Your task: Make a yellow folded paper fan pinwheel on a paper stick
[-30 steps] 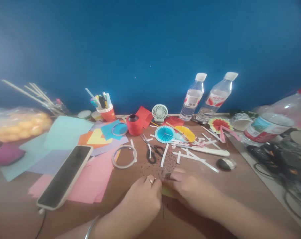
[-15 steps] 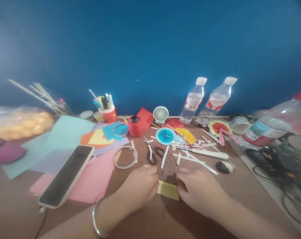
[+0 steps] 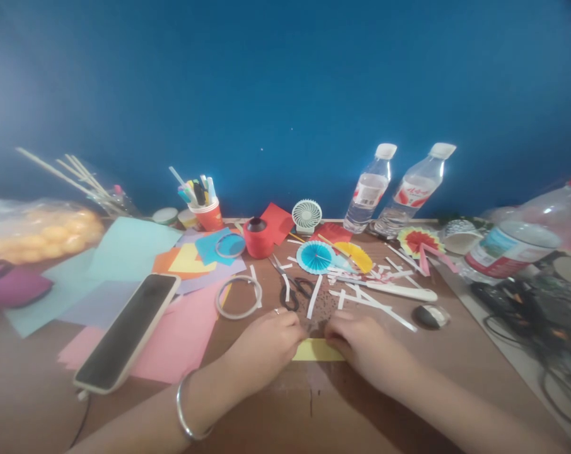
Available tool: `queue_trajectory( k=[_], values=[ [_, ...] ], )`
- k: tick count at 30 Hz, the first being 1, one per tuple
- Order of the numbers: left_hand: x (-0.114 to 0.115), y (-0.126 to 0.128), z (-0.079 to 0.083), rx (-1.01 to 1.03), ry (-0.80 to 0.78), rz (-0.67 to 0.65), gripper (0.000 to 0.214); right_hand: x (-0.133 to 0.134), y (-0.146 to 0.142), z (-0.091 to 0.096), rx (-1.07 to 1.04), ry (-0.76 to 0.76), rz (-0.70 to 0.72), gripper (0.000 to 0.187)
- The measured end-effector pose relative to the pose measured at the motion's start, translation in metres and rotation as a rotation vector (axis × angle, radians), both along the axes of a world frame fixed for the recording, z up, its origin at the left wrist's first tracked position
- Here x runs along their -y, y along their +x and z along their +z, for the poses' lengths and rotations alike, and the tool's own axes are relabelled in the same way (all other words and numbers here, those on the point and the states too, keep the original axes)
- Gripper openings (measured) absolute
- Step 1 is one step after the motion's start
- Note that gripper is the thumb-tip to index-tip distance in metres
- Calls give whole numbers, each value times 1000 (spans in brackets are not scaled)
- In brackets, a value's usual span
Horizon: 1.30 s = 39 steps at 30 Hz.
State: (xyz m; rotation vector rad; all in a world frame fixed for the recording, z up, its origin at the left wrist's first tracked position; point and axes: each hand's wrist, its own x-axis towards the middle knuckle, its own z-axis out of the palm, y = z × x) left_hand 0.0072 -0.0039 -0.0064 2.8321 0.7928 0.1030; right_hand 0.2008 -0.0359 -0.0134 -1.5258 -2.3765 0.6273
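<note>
A small yellow paper piece (image 3: pixel 314 350) lies flat on the brown table (image 3: pixel 408 403) between my two hands. My left hand (image 3: pixel 266 343), with a ring and a bangle on the wrist, pinches its left end with fingers closed. My right hand (image 3: pixel 361 343) is closed on its right end. Just beyond my fingertips lie black-handled scissors (image 3: pixel 292 291) and white paper strips (image 3: pixel 361 296).
A phone (image 3: pixel 127 331) rests on pink paper (image 3: pixel 181 340) at left, with a tape ring (image 3: pixel 238 296) beside it. Farther back stand a red cup of pens (image 3: pixel 205 211), a red spool (image 3: pixel 258 237), a small fan (image 3: pixel 307 215), paper rosettes (image 3: pixel 315 256) and two water bottles (image 3: pixel 368 188). Cables (image 3: pixel 531 309) lie at right.
The yellow paper, first nearly hidden under my joined hands, came into view as my hands drew apart. It now lies flatter and my hands have closed in on its ends.
</note>
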Motion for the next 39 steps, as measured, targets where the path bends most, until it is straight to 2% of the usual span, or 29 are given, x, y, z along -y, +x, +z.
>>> queue_trajectory(
  k=[6, 12, 16, 19, 21, 24, 26, 29, 32, 35, 39],
  values=[
    [19, 0, -5, -145, 217, -39, 16, 4, 4, 2, 224, 173, 237, 16],
    [42, 2, -16, -150, 262, 26, 20, 12, -1, 6, 269, 257, 245, 14],
    [40, 3, -9, -192, 204, 48, 19, 12, -1, 11, 289, 223, 189, 17],
    [33, -1, 0, -296, 154, 108, 21, 9, 6, 15, 340, 113, 153, 18],
    [24, -4, 6, -308, 70, 90, 21, 7, 9, 18, 354, 38, 122, 15],
    [7, -9, 9, -230, -53, 62, 21, 5, 9, 19, 284, -6, 75, 16],
    [-4, -11, 9, -110, -158, 79, 25, 3, 7, 17, 204, -21, 45, 18],
    [-14, -12, 8, 73, -300, 145, 29, -1, 4, 11, 86, -82, -35, 11],
    [-12, -10, 9, 125, -307, 149, 17, -3, 4, 6, 9, -140, -83, 4],
    [-6, -6, 10, 121, -287, 128, 15, -4, 6, 7, -18, -152, -91, 3],
    [-3, -3, 9, 137, -332, 140, 16, -10, 17, 12, -20, -223, -4, 11]
  ],
)
